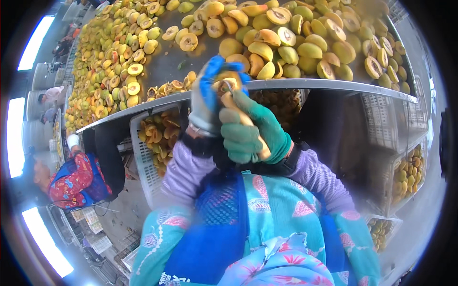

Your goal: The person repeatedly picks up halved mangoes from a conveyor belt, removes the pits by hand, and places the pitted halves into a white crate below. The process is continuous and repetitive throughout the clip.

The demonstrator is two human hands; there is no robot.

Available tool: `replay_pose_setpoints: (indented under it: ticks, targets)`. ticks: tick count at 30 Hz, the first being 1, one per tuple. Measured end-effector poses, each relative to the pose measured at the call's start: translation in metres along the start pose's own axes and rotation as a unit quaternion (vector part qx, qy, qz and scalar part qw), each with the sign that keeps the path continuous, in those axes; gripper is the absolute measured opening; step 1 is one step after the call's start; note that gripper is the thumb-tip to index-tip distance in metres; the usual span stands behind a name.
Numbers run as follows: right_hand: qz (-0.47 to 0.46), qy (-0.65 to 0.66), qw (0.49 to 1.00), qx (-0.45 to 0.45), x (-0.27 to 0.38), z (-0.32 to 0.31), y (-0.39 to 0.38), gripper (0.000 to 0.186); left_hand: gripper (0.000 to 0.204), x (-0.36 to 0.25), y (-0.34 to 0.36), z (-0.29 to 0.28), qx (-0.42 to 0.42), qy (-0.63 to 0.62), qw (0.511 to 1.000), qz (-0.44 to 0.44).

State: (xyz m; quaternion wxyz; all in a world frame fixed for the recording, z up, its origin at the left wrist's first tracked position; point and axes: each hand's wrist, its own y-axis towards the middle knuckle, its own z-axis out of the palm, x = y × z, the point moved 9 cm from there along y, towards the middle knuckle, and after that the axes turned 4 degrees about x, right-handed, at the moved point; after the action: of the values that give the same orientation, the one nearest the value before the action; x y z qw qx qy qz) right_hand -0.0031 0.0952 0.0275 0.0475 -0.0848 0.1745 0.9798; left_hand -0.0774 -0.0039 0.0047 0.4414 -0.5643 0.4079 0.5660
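Note:
My left hand (207, 95), in a grey and blue glove, grips a yellow fruit half (225, 77) just over the metal rim of the worktable (276, 84). My right hand (248, 131), in a green glove, is wrapped round the wooden handle of a coring tool (244, 114), whose metal end is at the fruit's brown centre; its exact shape is too small to make out. Halved yellow-green fruit (286, 38) lies in heaps on the steel table top. Under the rim, a white crate (142, 162) holds cut pieces (162, 138).
A co-worker (76, 176) in a red patterned sleeve and blue apron works on my left, a gloved hand at the table edge. More people (50, 97) are farther along. Stacked plastic crates (386, 124) stand at the right, some holding fruit (405, 176).

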Motion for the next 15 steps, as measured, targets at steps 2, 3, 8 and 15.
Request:
replay_pose_setpoints:
  ticks: [2, 3, 8, 15]
  targets:
    - [0.024, -0.045, 0.999, 0.010, -0.011, 0.008, -0.005, 0.043, 0.027, 0.003, -0.025, -0.059, -0.085, 0.099, 0.991, 0.000]
    - [0.031, -0.073, 0.995, -0.066, -0.006, -0.010, -0.019, 0.042, 0.030, 0.000, -0.042, -0.096, -0.074, 0.168, 0.983, -0.025]
    - [0.019, -0.214, 0.891, -0.400, 0.022, -0.094, -0.084, 0.040, 0.027, -0.037, -0.061, -0.153, -0.010, 0.699, 0.714, 0.017]
    - [-0.195, -0.461, 0.717, -0.486, 0.075, -0.051, -0.077, 0.037, 0.057, 0.033, 0.087, 0.027, 0.128, 0.645, 0.752, -0.042]
